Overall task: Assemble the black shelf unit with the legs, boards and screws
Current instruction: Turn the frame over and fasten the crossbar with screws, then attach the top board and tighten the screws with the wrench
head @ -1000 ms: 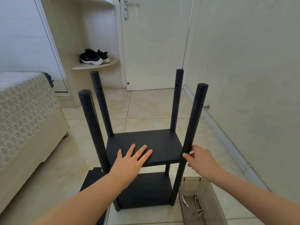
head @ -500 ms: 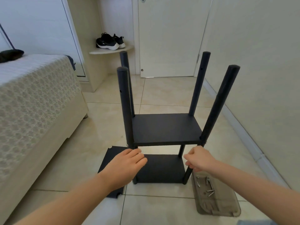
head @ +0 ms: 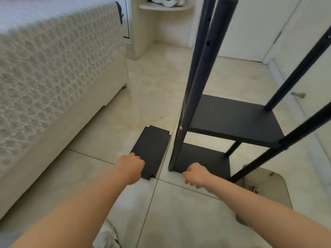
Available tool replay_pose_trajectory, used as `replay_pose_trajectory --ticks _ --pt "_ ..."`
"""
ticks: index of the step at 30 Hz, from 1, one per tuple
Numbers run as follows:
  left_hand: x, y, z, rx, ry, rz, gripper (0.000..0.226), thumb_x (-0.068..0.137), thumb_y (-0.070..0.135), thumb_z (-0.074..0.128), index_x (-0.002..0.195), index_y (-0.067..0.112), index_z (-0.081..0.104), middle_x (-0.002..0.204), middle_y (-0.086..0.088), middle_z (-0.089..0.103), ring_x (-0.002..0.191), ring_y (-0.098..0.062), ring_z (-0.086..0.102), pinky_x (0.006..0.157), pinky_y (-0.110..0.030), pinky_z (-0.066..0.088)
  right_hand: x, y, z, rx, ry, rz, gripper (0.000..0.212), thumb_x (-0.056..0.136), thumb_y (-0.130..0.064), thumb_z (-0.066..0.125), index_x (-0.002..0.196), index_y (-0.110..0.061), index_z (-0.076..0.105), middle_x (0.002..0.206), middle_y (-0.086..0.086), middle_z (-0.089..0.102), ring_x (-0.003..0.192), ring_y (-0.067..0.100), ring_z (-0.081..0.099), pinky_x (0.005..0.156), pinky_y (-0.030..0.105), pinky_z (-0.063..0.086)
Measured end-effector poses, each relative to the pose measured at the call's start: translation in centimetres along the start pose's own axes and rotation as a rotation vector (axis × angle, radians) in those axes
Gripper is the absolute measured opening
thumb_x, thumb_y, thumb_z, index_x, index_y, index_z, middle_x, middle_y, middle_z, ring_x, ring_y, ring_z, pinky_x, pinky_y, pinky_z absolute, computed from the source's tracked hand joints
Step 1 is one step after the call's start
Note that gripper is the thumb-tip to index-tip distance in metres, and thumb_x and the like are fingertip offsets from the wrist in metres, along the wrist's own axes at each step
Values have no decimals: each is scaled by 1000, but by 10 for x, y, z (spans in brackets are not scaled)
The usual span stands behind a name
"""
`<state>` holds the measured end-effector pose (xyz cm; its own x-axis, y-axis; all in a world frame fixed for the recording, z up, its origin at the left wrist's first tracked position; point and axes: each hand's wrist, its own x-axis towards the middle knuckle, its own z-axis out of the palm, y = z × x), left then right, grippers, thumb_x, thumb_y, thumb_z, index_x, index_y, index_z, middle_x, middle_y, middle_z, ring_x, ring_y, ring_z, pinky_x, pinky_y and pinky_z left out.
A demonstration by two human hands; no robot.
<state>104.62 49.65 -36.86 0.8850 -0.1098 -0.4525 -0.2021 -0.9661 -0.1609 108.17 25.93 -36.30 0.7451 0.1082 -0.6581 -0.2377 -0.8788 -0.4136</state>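
We see both forearms stretched forward and down toward the tiled floor point(head: 179, 212). The left hand point(head: 131, 166) rests knuckles-up on the near left edge of a loose black board point(head: 152, 147) that lies flat on the floor. Its fingers curl downward, but we cannot tell whether they grip the board. The right hand point(head: 196, 173) hangs just in front of the lower board point(head: 202, 158) of the shelf unit point(head: 232, 120), fingers loosely curled, and we make out nothing in it. The unit stands just right of the loose board, its legs point(head: 202, 68) rising upward. A clear tray point(head: 268, 183) sits beside the right forearm.
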Motion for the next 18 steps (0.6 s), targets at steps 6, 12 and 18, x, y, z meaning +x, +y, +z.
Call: replay_pose_trajectory --ticks 6,12,18 --pt "36 -16 25 -369 -45 -156 39 99 21 46 137 14 50 131 -8 55 120 -28 51 88 -37 47 43 -16 51 78 -141 83 31 101 -24 47 121 -1 53 116 12 66 104 26 63 90 38 54" --pt "61 -26 66 -598 -104 -274 46 101 22 49 143 6 40 144 -12 44 132 -33 40 106 -44 43 83 -28 82 233 -220 185 35 100 -30 52 129 -10 52 103 2 62 90 16 61 73 27 54" --pt "84 -33 90 -786 -52 -388 51 99 22 53 145 6 35 150 -12 35 138 -35 33 110 -43 39 112 -39 107 384 -236 285 48 98 -30 57 143 -19 41 110 2 61 92 17 63 66 27 54"
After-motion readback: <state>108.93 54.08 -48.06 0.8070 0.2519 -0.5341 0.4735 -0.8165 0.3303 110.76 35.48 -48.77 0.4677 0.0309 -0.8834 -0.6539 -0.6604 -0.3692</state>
